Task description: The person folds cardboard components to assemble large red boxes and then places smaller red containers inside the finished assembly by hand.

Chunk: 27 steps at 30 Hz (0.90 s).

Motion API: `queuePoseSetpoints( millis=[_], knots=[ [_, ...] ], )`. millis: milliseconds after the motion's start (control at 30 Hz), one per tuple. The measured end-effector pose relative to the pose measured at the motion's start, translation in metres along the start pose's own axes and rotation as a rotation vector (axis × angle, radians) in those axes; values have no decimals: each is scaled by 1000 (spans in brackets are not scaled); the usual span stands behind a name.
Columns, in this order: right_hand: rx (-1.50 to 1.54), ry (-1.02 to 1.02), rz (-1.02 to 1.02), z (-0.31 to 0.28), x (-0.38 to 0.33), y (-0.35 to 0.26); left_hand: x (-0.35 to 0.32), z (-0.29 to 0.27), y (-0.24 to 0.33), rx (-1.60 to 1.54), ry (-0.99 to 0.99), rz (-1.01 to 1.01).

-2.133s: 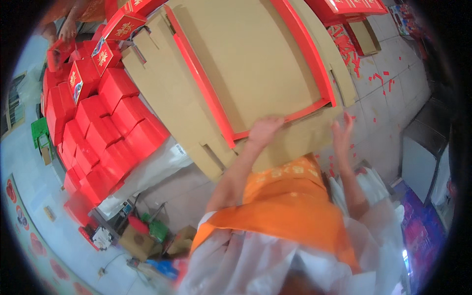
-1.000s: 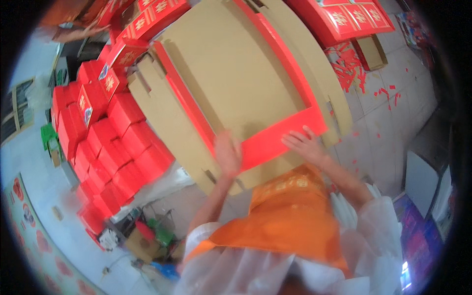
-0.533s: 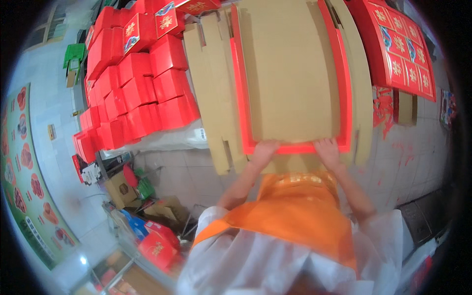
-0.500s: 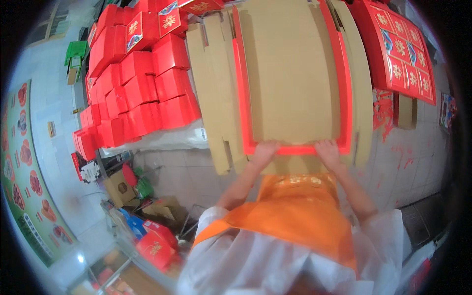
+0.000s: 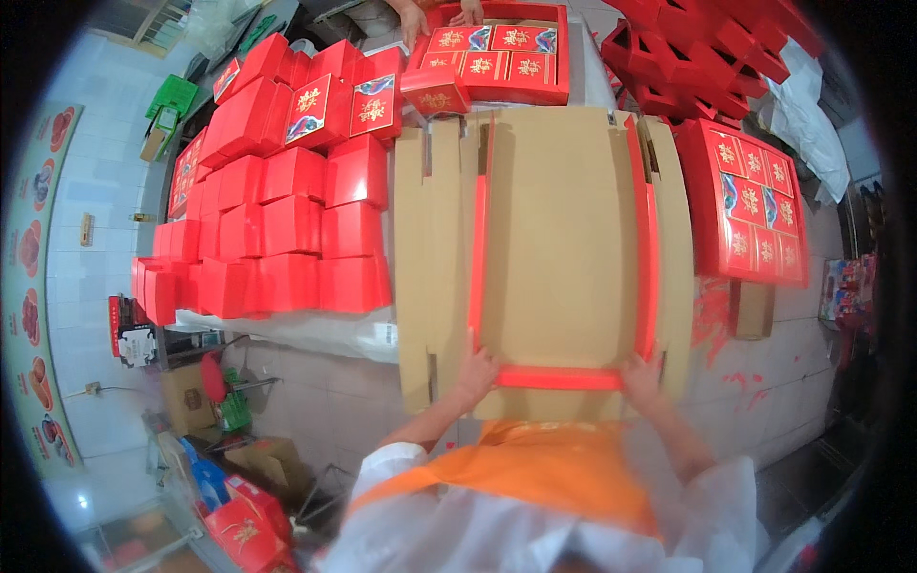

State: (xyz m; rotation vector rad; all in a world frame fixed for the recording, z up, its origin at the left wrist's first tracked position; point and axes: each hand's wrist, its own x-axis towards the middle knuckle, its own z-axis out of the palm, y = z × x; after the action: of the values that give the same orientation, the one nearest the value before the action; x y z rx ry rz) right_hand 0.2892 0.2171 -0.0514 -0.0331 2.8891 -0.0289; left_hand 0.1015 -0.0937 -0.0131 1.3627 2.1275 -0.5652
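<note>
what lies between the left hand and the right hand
The head view shows the near red edge of the cardboard tray between the left hand and the right hand.

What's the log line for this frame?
left hand: near-left corner, red-edged tray | right hand: near-right corner | red boxes: stacked left

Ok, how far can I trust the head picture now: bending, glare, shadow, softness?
Head view: the wall poster bows along the dark left rim; head view: pale sheen on the red boxes; head view: a shaded band inside the red-edged cardboard, along its left edge; head view: left hand and right hand readable, orange apron softer.
</note>
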Motion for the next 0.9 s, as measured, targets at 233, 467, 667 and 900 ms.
queuePoseSetpoints(
  millis=[233, 467, 667, 900],
  knots=[
    [3, -403, 3, -24, 19, 0, 4, 5, -9, -121, 134, 16],
    [15, -332, -95, -10, 3, 0, -27, 47, 2, -274, 239, 147],
    [249, -427, -177, -8, -39, -25, -74, 58, 15, -464, 196, 276],
    [756, 116, 357, -70, 75, 45, -3, -1, -81, -662, 650, -294]
  ],
)
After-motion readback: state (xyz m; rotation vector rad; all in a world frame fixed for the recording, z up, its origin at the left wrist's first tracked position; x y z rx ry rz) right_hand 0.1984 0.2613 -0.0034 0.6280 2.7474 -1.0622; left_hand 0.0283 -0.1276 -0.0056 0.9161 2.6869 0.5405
